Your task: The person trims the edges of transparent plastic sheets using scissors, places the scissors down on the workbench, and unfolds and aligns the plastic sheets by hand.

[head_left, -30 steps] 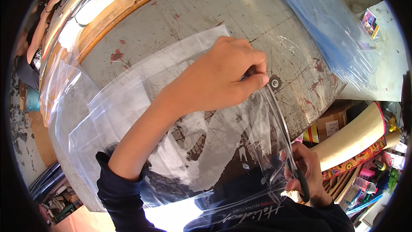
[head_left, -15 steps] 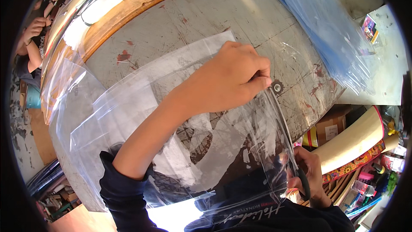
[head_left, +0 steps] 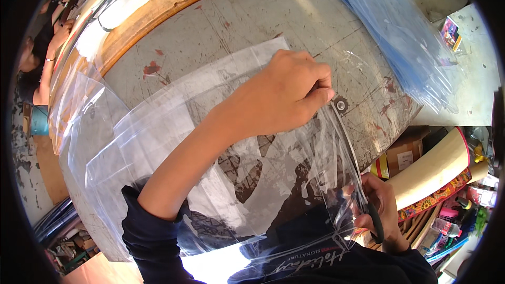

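A clear plastic sheet (head_left: 158, 126) lies in loose folds over the worn grey tabletop and hangs toward my body. My left hand (head_left: 302, 87) reaches across it, its thumb and fingers pinching the sheet's right edge near a screw head. Lower along that edge, my right hand (head_left: 381, 202) is closed around the black handles of a pair of scissors (head_left: 374, 223). The scissors stand against the sheet's edge, below my left hand. Glare and the clear folds hide much of the blades, and I cannot tell how far apart they are.
A stack of bluish plastic sheets (head_left: 389, 31) lies at the far right of the tabletop (head_left: 221, 26). Tied white rolls (head_left: 126, 8) rest along the far left edge. At right, a cream roll (head_left: 428, 171) stands by cluttered goods. Another person's arm (head_left: 47, 73) shows at left.
My right hand and the scissors have shifted very slightly, and the sheet's right edge bows out a little more. My left hand keeps its pinch. The other person's arm has moved.
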`<state>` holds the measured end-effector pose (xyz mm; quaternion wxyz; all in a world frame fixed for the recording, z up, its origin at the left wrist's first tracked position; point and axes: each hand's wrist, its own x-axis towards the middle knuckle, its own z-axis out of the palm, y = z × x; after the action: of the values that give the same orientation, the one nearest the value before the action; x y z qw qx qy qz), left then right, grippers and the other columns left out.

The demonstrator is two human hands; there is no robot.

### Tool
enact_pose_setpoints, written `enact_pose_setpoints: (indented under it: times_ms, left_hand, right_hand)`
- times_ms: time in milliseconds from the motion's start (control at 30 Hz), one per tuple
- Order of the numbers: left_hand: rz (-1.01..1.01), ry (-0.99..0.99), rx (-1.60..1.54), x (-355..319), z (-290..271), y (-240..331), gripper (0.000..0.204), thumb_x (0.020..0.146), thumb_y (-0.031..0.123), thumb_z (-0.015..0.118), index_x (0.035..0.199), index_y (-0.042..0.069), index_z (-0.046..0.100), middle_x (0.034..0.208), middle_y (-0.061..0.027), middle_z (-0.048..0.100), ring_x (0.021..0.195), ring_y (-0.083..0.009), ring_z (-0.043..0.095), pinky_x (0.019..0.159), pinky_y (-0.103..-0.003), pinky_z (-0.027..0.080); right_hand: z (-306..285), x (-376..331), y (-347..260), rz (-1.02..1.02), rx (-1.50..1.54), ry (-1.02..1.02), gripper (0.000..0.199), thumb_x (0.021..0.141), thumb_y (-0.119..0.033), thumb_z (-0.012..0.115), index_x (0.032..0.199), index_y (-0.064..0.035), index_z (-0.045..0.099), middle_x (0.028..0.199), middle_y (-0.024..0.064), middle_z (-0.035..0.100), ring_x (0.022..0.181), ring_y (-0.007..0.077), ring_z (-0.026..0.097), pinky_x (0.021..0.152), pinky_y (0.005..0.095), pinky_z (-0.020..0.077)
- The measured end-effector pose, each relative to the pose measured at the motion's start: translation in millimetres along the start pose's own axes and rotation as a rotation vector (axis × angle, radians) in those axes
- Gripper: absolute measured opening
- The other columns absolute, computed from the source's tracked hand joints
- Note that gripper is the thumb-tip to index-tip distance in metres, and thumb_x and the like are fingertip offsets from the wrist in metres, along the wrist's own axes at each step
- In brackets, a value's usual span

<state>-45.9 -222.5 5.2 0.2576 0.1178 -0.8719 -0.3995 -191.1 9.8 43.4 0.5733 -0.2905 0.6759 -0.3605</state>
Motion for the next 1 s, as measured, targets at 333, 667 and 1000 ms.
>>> enact_pose_setpoints:
  times_ms: [333, 667, 1000]
  left_hand:
    - [-0.027, 0.000, 0.016, 0.3, 0.1, 2.7, 0.017, 0.083, 0.018, 0.058, 0.077, 0.003, 0.055, 0.075, -0.0099, 0.055, 0.075, -0.0256, 0.053, 0.071, -0.035, 0.042]
    - [-0.061, -0.004, -0.016, -0.8, -0.4, 4.0, 0.014, 0.082, 0.015, 0.058, 0.078, 0.002, 0.055, 0.075, -0.0098, 0.055, 0.075, -0.0243, 0.053, 0.070, -0.034, 0.041]
    - [-0.062, -0.024, 0.003, 0.9, -2.3, 4.0, 0.016, 0.083, 0.018, 0.057, 0.077, 0.003, 0.055, 0.073, -0.0085, 0.055, 0.075, -0.0229, 0.053, 0.070, -0.033, 0.041]
  right_hand:
    - [-4.7, 0.4, 7.2, -0.068, -0.092, -0.001, 0.072, 0.054, -0.043, 0.086, 0.097, 0.0028, 0.051, 0.061, -0.0012, 0.047, 0.057, 0.0049, 0.048, 0.051, 0.0191, 0.0387]
    - [-2.9, 1.4, 3.1, -0.068, -0.110, -0.006, 0.070, 0.056, -0.047, 0.084, 0.095, 0.0022, 0.052, 0.057, -0.0019, 0.046, 0.055, 0.0042, 0.046, 0.048, 0.0189, 0.0367]
    - [-8.8, -1.3, 14.1, -0.101, -0.155, 0.001, 0.071, 0.055, -0.050, 0.083, 0.094, 0.0010, 0.053, 0.057, -0.0025, 0.047, 0.053, 0.0034, 0.044, 0.046, 0.0197, 0.0328]
